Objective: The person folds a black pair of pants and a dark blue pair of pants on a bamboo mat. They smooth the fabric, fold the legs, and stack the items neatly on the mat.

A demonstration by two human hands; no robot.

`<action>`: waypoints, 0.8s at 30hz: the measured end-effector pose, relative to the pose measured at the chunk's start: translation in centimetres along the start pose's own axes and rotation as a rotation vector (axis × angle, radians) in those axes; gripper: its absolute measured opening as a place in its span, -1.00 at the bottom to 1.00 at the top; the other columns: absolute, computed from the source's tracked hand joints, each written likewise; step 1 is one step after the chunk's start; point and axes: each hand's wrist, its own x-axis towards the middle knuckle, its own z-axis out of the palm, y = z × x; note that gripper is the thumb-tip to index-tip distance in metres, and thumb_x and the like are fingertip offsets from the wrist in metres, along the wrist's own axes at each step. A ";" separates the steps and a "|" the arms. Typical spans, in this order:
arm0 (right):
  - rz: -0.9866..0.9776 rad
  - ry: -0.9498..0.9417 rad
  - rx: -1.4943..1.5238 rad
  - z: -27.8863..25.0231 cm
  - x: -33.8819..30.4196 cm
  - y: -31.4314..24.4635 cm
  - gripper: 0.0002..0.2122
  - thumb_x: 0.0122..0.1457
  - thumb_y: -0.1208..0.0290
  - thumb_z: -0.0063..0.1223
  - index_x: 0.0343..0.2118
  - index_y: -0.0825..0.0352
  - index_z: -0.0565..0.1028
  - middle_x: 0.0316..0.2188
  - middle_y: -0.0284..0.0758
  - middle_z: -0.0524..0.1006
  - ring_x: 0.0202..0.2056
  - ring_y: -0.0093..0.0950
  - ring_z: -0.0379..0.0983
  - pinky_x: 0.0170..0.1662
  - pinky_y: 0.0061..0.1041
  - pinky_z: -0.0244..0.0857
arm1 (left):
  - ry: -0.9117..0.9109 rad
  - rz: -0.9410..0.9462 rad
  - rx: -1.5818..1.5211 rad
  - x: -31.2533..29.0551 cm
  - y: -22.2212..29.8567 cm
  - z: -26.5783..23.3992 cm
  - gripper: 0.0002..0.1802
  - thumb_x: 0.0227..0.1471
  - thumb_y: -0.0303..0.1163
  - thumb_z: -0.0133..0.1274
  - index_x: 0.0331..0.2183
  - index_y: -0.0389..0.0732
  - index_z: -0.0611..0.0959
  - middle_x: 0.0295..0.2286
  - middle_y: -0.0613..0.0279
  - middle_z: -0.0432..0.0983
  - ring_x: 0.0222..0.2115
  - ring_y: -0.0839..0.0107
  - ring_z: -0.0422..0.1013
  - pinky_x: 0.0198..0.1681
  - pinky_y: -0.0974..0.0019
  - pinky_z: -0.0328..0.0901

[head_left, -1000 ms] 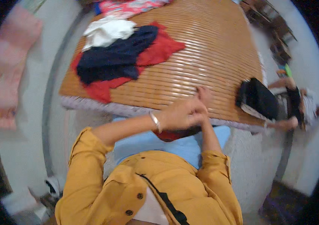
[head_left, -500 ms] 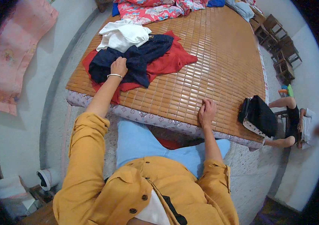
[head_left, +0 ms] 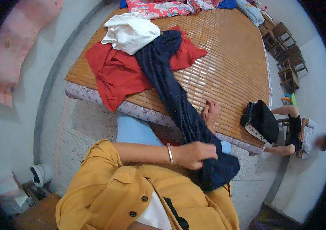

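My left hand (head_left: 195, 155) is closed on the lower part of a pair of dark blue trousers (head_left: 166, 84). They stretch from the pile of clothes, over the bed's near edge and down to my lap. My right hand (head_left: 211, 112) lies on the slatted mat (head_left: 232, 57) beside the trousers, fingers loosely bent and holding nothing. The trousers hide its wrist and forearm. Under the trousers a red garment (head_left: 120, 74) lies spread, one corner hanging at the bed's edge. A crumpled white garment (head_left: 130, 34) rests on top at the far left.
Folded black clothes (head_left: 262, 120) are stacked at the bed's right corner. Beyond them a person (head_left: 308, 134) sits. A red floral cloth (head_left: 159, 8) lies at the far end. Wooden stools (head_left: 287, 53) stand along the right wall. A white bucket (head_left: 41, 175) is at lower left.
My left hand has come from the pile toward my lap, pulling the dark trousers out lengthwise. More of the red garment shows. My right hand stays on the mat.
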 end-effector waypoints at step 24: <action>0.977 -0.519 1.406 -4.3 -2.6 -14.9 -0.73 -0.01 0.49 0.01 -0.20 0.39 0.39 -0.26 -0.33 0.44 -0.27 -0.37 0.36 -0.10 -0.48 0.28 | 0.786 -0.742 1.022 -14.8 -14.1 -14.5 -0.32 -0.22 -0.45 0.09 0.01 -0.15 0.25 -0.04 -0.06 0.12 -0.25 0.04 0.35 -0.16 0.16 0.28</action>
